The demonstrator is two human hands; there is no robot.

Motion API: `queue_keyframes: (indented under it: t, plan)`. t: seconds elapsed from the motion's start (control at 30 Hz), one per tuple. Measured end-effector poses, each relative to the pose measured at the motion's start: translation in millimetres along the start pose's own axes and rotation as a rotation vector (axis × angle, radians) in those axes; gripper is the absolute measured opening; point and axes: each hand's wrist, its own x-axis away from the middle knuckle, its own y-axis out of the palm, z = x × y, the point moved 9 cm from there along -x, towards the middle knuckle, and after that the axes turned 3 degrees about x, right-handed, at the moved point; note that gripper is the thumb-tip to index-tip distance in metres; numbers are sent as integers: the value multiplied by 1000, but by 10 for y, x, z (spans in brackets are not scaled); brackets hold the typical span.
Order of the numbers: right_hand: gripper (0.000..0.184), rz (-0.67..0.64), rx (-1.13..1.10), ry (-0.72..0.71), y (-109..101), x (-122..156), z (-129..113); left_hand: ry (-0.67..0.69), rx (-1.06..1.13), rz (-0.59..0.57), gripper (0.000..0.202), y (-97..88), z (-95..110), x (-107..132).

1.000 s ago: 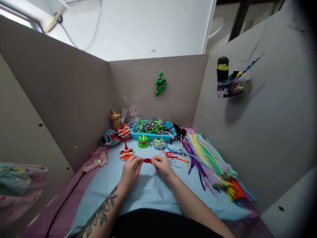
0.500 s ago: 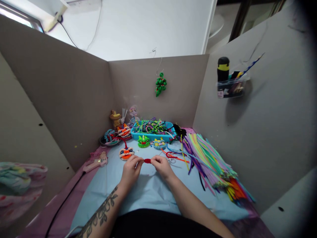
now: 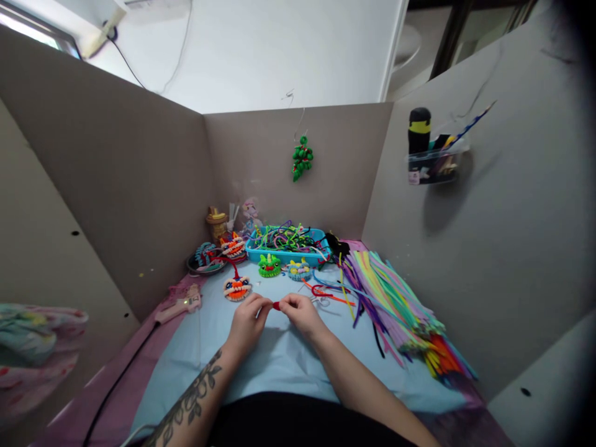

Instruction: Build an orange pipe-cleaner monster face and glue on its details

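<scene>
My left hand (image 3: 248,319) and my right hand (image 3: 301,314) meet over the light blue mat (image 3: 279,360), fingertips pinched on a small red pipe-cleaner piece (image 3: 276,305) held between them. Most of the red piece is hidden by the fingers. Just beyond my left hand lies an orange pipe-cleaner monster face (image 3: 237,288). A green one (image 3: 270,266) and a blue one (image 3: 299,269) sit further back. Loose red and orange pipe cleaners (image 3: 326,292) lie just beyond my right hand.
A blue tray (image 3: 287,243) of tangled pipe cleaners stands at the back. A big fan of coloured pipe cleaners (image 3: 395,304) covers the right side. A pink glue gun (image 3: 179,304) with its cord lies at the left. Grey cardboard walls (image 3: 139,186) enclose the desk.
My hands have drawn closer together, so less of the red piece shows between the fingertips. Nothing else has moved.
</scene>
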Motion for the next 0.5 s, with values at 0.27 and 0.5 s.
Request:
queue_keyframes:
  t: [0.27,0.5]
  plan:
    - [21,-11,-59,5,-30,-25,12,5,-4,-181,17,-48,-95,-178]
    - [26,-76,-251,39,67,-4,53,-120,97,11,15,-109,-244,-114]
